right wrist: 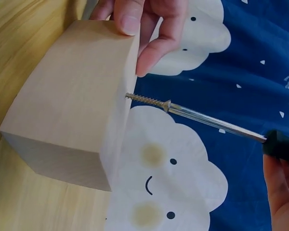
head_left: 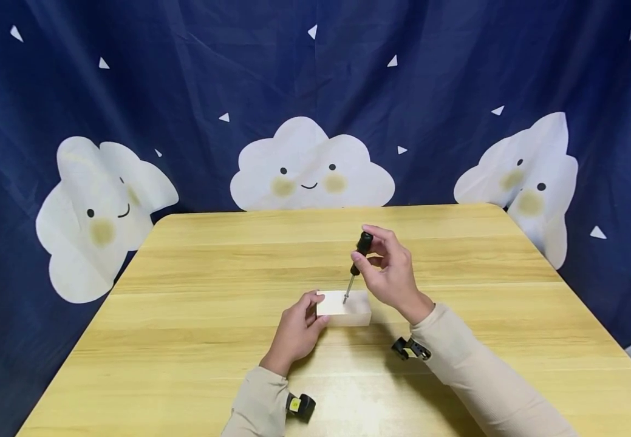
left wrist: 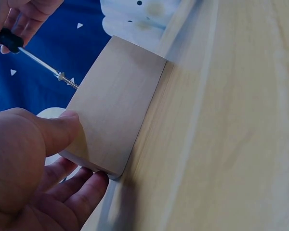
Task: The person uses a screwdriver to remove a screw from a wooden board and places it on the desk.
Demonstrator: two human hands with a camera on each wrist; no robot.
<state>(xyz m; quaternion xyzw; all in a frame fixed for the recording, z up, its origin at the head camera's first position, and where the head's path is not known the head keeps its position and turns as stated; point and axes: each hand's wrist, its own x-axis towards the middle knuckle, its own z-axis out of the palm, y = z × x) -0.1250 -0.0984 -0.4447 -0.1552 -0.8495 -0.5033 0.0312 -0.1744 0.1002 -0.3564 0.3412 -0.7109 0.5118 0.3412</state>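
A pale wooden block (head_left: 342, 318) lies on the table, and my left hand (head_left: 296, 328) grips its left end between thumb and fingers. My right hand (head_left: 390, 270) holds a screwdriver (head_left: 363, 244) by its black handle, with the shaft slanting down toward the block. At the shaft's tip sits a screw (right wrist: 149, 100), its threaded point right at the block's top face in the right wrist view. The left wrist view shows the same screw (left wrist: 67, 81) at the block's edge, in line with the shaft, most of its thread exposed.
The light wooden table (head_left: 211, 261) stretches around both hands. Behind it hangs a dark blue curtain (head_left: 195, 73) printed with clouds and small white triangles. A black strap device (head_left: 410, 349) is worn at each wrist.
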